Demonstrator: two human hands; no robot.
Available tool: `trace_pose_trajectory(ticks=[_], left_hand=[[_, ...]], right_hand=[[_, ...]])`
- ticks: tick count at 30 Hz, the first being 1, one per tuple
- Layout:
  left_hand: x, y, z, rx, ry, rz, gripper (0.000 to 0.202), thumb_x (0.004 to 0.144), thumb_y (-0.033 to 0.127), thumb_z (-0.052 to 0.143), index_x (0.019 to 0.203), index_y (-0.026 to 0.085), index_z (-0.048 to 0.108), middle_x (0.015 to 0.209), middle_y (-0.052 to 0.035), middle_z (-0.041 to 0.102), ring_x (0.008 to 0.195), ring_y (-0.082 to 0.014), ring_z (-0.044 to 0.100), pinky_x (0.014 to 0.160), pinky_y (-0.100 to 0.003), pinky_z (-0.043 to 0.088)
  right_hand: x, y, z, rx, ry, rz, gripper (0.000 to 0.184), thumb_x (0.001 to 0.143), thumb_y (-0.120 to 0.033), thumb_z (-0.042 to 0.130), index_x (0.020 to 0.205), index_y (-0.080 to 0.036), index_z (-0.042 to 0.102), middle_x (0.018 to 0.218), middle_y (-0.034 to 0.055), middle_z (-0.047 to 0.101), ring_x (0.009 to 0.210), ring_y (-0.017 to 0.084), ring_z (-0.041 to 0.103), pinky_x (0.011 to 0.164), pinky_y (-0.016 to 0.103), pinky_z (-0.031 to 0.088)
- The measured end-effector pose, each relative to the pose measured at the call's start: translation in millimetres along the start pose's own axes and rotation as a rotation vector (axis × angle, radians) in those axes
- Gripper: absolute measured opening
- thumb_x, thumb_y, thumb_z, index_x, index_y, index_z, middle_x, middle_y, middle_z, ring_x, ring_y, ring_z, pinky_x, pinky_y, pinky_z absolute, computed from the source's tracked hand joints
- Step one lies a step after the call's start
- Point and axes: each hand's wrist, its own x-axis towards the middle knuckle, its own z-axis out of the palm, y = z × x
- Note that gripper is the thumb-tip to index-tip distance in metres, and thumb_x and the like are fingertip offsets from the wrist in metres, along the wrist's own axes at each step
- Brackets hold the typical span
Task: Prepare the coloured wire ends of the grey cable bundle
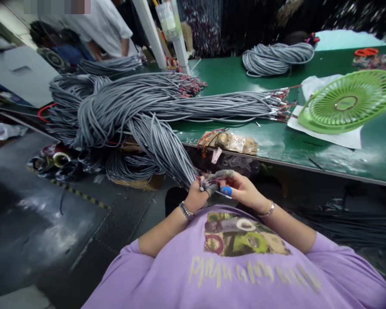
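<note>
A thick bundle of grey cables [167,146] hangs over the bench edge down to my hands. My left hand [197,195] is closed around the cable ends, where thin reddish wires show. Close beside it, my right hand [238,189] is pinched at the same wire ends, with wrapped fingertips and a blue covering on one finger. What exactly lies between the right fingers is too small to make out. More grey cables [225,105] lie along the green bench [334,159], their stripped red and white ends pointing right.
A green fan [347,103] stands on white paper at the right. Orange-handled scissors [366,52] and a coiled cable bundle [276,58] lie farther back. A taped brown packet [234,142] sits at the bench edge. Another person [106,30] is behind the bench, upper left.
</note>
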Motion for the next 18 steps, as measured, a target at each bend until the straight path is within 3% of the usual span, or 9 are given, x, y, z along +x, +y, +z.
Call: trace_pose_trajectory(ticks=[4, 7, 12, 15, 18], left_hand=[[-7.6, 5.9, -2.7, 0.127, -0.085, 0.092, 0.016, 0.065, 0.015, 0.075, 0.079, 0.022, 0.072, 0.08, -0.0053, 0.072, 0.085, -0.0238, 0.069, 0.083, -0.039, 0.055], [-17.3, 12.7, -12.0, 0.167, -0.084, 0.1, 0.018, 0.062, 0.013, 0.076, 0.076, 0.022, 0.073, 0.08, -0.0065, 0.072, 0.08, -0.0233, 0.068, 0.083, -0.039, 0.054], [-41.4, 15.9, -27.3, 0.194, -0.103, 0.164, 0.022, 0.074, 0.02, 0.074, 0.096, 0.024, 0.076, 0.094, -0.0111, 0.074, 0.09, -0.0249, 0.07, 0.086, -0.039, 0.055], [-52.8, 8.4, -32.0, 0.231, -0.017, 0.247, 0.027, 0.082, 0.024, 0.068, 0.108, 0.024, 0.074, 0.106, -0.0113, 0.073, 0.098, -0.024, 0.069, 0.089, -0.038, 0.054], [-55.2, -2.1, -35.4, 0.264, -0.026, 0.321, 0.028, 0.085, 0.026, 0.067, 0.112, 0.023, 0.072, 0.112, -0.0104, 0.072, 0.102, -0.0239, 0.068, 0.094, -0.039, 0.052]], right_hand=[[-6.2, -11.9, 9.4, -0.243, -0.049, -0.157, 0.017, 0.082, -0.036, 0.07, 0.092, -0.023, 0.075, 0.08, 0.0053, 0.063, 0.072, 0.018, 0.056, 0.071, 0.033, 0.047], [-10.9, -12.0, 8.8, -0.277, -0.01, -0.174, 0.016, 0.084, -0.037, 0.068, 0.084, -0.023, 0.076, 0.075, 0.0055, 0.064, 0.068, 0.018, 0.057, 0.068, 0.033, 0.047], [-18.7, -5.3, 7.6, -0.311, -0.027, -0.18, 0.014, 0.084, -0.033, 0.068, 0.086, -0.023, 0.076, 0.077, 0.0059, 0.069, 0.068, 0.018, 0.06, 0.065, 0.032, 0.049], [-20.8, -2.5, 7.7, -0.301, -0.07, -0.19, 0.016, 0.086, -0.034, 0.066, 0.086, -0.021, 0.075, 0.078, 0.0057, 0.069, 0.068, 0.016, 0.061, 0.065, 0.029, 0.049], [-21.1, -2.9, 7.4, -0.259, -0.013, -0.168, 0.018, 0.085, -0.034, 0.067, 0.086, -0.018, 0.074, 0.077, 0.0046, 0.068, 0.068, 0.015, 0.06, 0.065, 0.028, 0.05]])
